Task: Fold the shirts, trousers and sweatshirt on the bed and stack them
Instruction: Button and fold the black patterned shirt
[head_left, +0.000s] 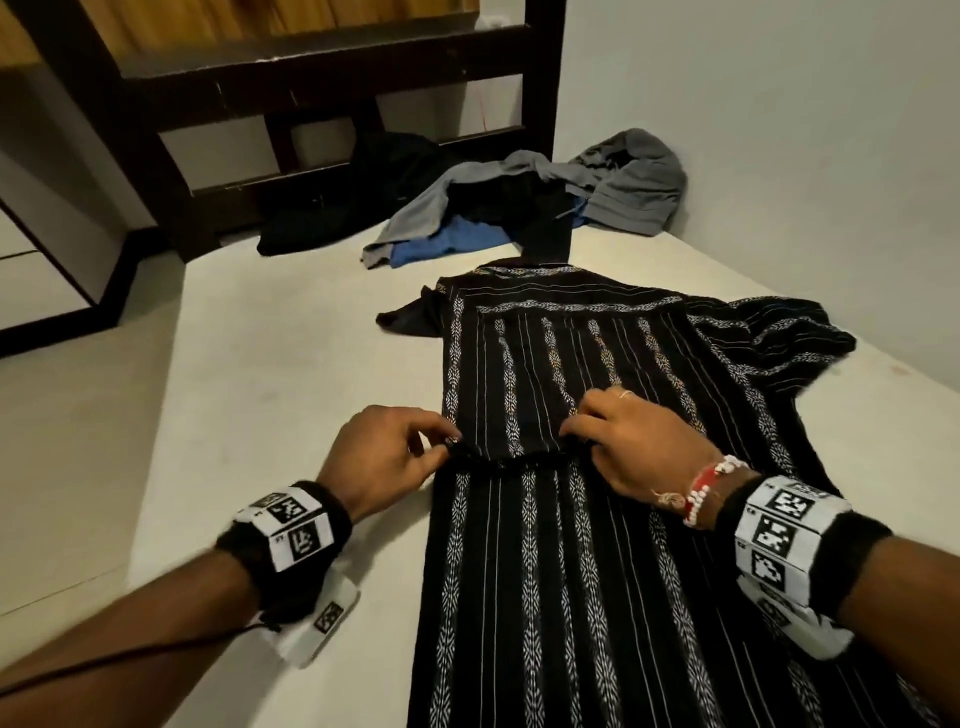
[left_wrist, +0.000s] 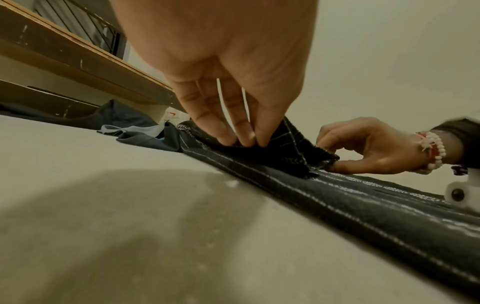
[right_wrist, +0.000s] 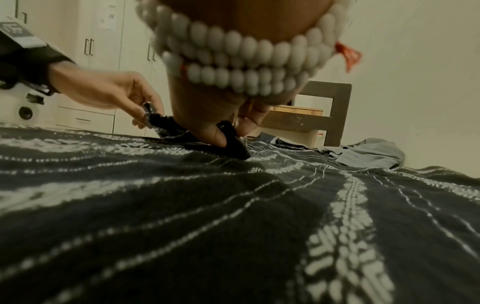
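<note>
Head view: left hand (head_left: 382, 457) and right hand (head_left: 631, 447) pinch the striped shirt (head_left: 561, 545) hem between curled fingers (left_wrist: 231, 131).

We see our right hand (right_wrist: 221, 123), a band of white beads (right_wrist: 233, 59) round its wrist, pinching a dark fringed edge of the black woven shirt with white patterned stripes (right_wrist: 233, 226). Our left hand (right_wrist: 109, 92) pinches the same edge just beside it. Beyond, crumpled grey-blue clothes (right_wrist: 369, 154) lie before a brown wooden bedframe (right_wrist: 324, 115).

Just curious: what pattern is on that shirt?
Black shirt with white vertical stripes; head view.
</note>
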